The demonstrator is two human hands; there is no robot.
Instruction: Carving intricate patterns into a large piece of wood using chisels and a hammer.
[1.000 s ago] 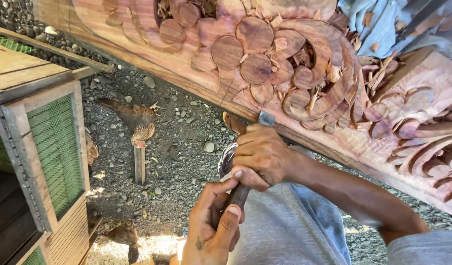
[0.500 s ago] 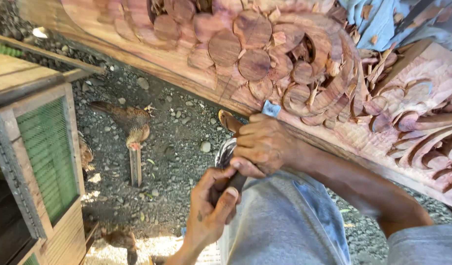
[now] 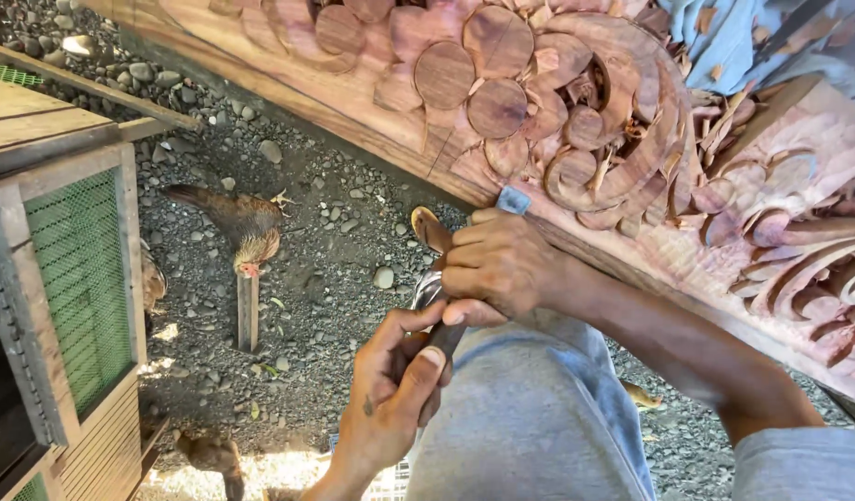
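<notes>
Both hands on one chisel. Right hand wrapped tight around the upper shaft, knuckles up, just below the lower edge of the carved wooden panel. Left hand closed around the dark handle end, thumb laid along it, directly below the right hand. Chisel's flat grey blade tip sits against the panel's lower edge, beneath a cluster of round carved discs and curling scrolls. Loose wood shavings lie among the scrolls to the right. Panel runs diagonally from upper left to lower right.

Person's knee in grey-blue cloth under the hands. Gravel ground below. A brown hen pecks at the gravel, left of the hands, well apart. Wooden cage with green mesh at far left.
</notes>
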